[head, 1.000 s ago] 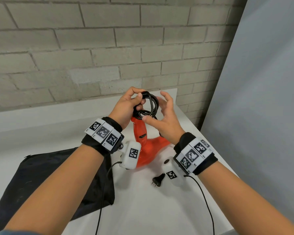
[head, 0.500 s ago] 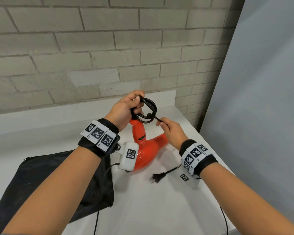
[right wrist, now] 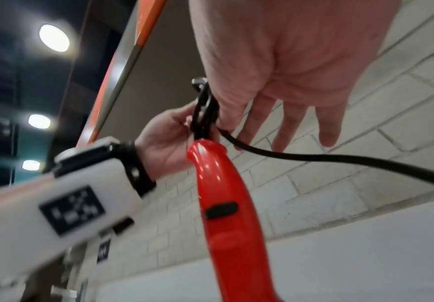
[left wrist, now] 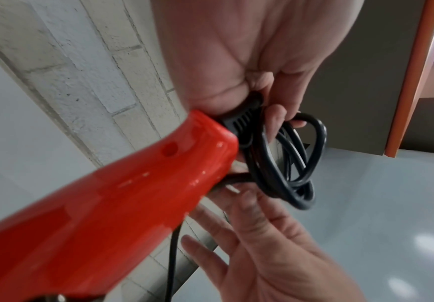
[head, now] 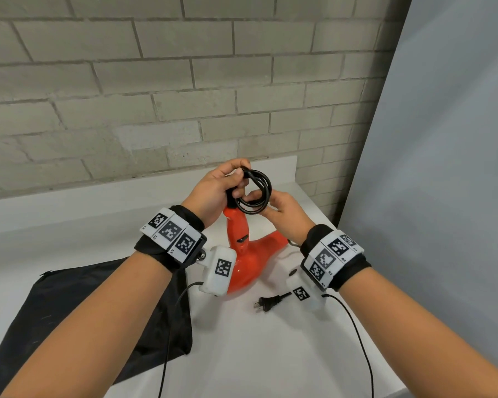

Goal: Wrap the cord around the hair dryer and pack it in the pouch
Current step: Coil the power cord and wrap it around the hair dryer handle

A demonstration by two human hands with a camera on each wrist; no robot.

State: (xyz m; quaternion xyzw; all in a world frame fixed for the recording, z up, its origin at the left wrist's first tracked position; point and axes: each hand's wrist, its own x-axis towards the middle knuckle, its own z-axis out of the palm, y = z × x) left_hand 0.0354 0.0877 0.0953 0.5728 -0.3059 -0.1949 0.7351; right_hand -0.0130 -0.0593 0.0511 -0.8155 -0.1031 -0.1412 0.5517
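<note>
We grip loops of glossy black cord (head: 260,193) in our left hand (head: 213,191) atop the smooth red dryer (head: 247,259) standing on the table (head: 270,354); our right hand (head: 285,214), fingers spread, touches them; the matte pouch (head: 84,311) lies flat beside.

Looks like a lab or recording-studio setup, not a home: plain white table (head: 270,354) pushed against a painted brick wall (head: 184,96), grey backdrop panel (head: 443,139) along the table's right side, round ceiling lights (right wrist: 54,38) overhead (only the wrist view catches those), marker-tag wristbands (head: 170,234) above the table.
</note>
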